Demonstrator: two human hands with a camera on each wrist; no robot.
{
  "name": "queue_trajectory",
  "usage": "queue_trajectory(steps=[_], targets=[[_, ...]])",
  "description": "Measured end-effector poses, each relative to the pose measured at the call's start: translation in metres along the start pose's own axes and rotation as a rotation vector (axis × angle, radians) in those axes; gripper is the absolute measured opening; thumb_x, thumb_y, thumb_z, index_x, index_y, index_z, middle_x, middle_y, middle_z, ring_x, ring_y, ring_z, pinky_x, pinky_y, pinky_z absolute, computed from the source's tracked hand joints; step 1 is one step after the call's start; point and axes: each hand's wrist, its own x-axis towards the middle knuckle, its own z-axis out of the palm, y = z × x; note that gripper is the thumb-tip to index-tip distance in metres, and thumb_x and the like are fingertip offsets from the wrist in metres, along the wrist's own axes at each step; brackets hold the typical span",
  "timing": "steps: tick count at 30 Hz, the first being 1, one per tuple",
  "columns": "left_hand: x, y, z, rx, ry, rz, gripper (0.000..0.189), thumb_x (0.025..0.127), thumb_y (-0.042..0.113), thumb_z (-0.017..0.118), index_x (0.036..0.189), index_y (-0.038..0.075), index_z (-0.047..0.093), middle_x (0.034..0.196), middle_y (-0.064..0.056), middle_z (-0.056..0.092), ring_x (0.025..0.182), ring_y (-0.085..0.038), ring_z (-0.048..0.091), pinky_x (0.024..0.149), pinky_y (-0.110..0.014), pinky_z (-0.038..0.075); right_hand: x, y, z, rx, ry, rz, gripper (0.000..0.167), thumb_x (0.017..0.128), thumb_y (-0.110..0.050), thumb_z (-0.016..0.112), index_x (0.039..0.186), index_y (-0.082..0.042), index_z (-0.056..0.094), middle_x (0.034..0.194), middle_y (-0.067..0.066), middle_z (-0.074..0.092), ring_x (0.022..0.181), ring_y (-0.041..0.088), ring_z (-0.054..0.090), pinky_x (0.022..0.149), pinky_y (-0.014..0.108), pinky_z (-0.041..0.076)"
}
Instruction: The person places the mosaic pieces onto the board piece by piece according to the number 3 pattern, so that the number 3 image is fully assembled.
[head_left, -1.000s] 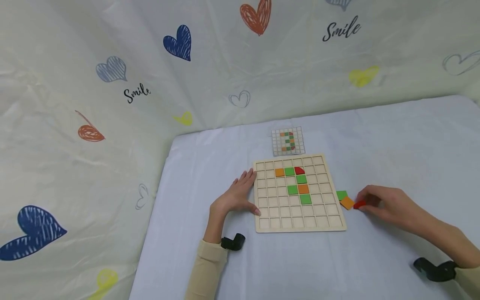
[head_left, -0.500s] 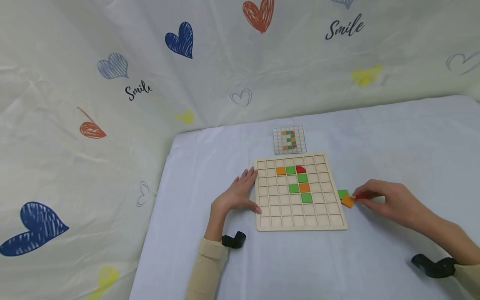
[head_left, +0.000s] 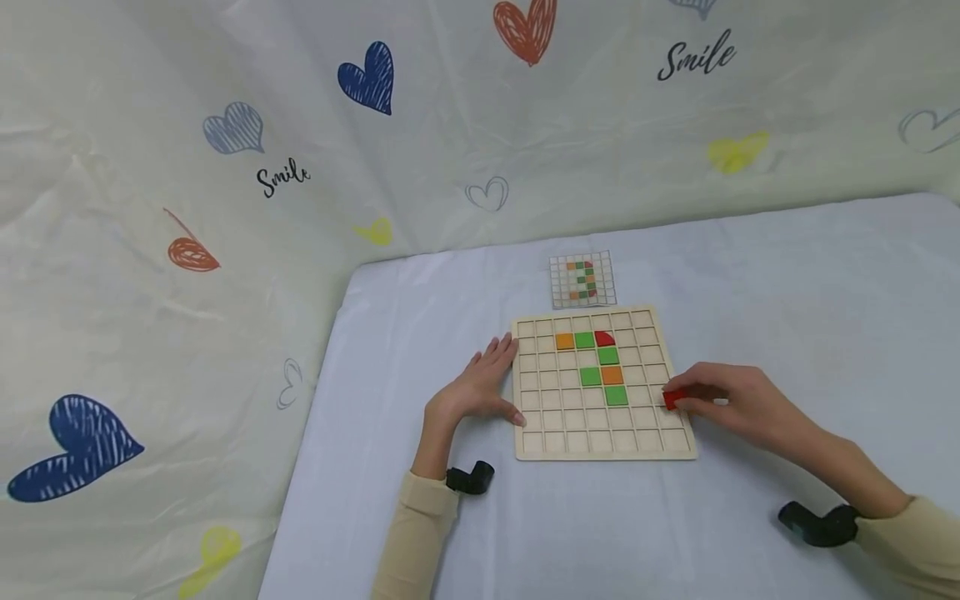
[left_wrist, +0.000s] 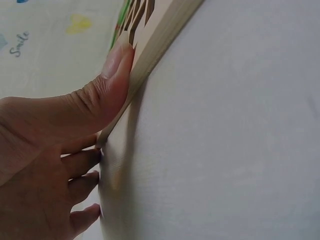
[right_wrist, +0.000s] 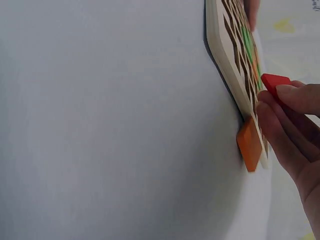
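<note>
Pinching red tile (head_left: 674, 398) in right hand (head_left: 731, 406), hovering over board (head_left: 600, 446) right edge; empty cells lying leftward. Left hand (head_left: 476, 390) pressing flat, steadying board's left edge.

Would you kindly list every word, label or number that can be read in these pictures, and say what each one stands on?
"Smile" in black script, on the heart-printed backdrop cloth, left of the board.
"Smile" again, on the same cloth at the upper right.
The tiles on the wooden grid board form part of a figure; the small pattern card behind it shows a tile figure that looks like a "3", though it is too small to be sure.
No other text is readable.
</note>
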Motion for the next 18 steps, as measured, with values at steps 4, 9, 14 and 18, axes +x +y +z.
queue_trajectory(steps=[4, 9, 14, 18], targets=[[0.000, 0.000, -0.001, 0.005, -0.001, -0.005, 0.127, 0.076, 0.034, 0.093, 0.167, 0.012, 0.007, 0.174, -0.002, -0.001, 0.161, -0.020, -0.004, 0.132, -0.041, 0.003, 0.005, -0.004, 0.008, 0.027, -0.022, -0.004, 0.033, 0.076, -0.001, 0.088, 0.103, -0.015, 0.078, 0.096, -0.010, 0.076, 0.082, -0.001, 0.065, 0.073, 0.010, 0.055], [0.000, 0.001, -0.002, 0.003, 0.001, -0.007, 0.126, 0.076, 0.034, 0.092, 0.167, 0.011, 0.007, 0.174, -0.002, 0.000, 0.161, -0.020, -0.003, 0.132, -0.042, 0.003, 0.011, -0.009, 0.015, 0.053, -0.047, -0.049, 0.033, 0.075, -0.002, 0.089, 0.104, -0.015, 0.079, 0.097, -0.008, 0.076, 0.083, 0.002, 0.065, 0.072, 0.013, 0.055], [0.000, 0.002, -0.002, 0.005, 0.000, -0.008, 0.127, 0.076, 0.034, 0.093, 0.167, 0.011, 0.007, 0.174, -0.002, 0.000, 0.161, -0.020, -0.003, 0.132, -0.042, 0.003, 0.017, -0.014, 0.021, 0.100, -0.093, -0.067, 0.032, 0.075, -0.001, 0.088, 0.104, -0.012, 0.079, 0.096, -0.005, 0.075, 0.081, 0.002, 0.064, 0.068, 0.019, 0.059], [0.000, 0.002, -0.002, 0.003, 0.000, -0.012, 0.127, 0.075, 0.034, 0.093, 0.167, 0.011, 0.008, 0.174, -0.002, 0.000, 0.161, -0.020, -0.003, 0.132, -0.042, 0.003, 0.021, -0.016, 0.029, 0.117, -0.136, -0.062, 0.028, 0.077, -0.004, 0.088, 0.102, -0.010, 0.080, 0.094, -0.006, 0.074, 0.079, -0.001, 0.061, 0.067, 0.019, 0.058]])
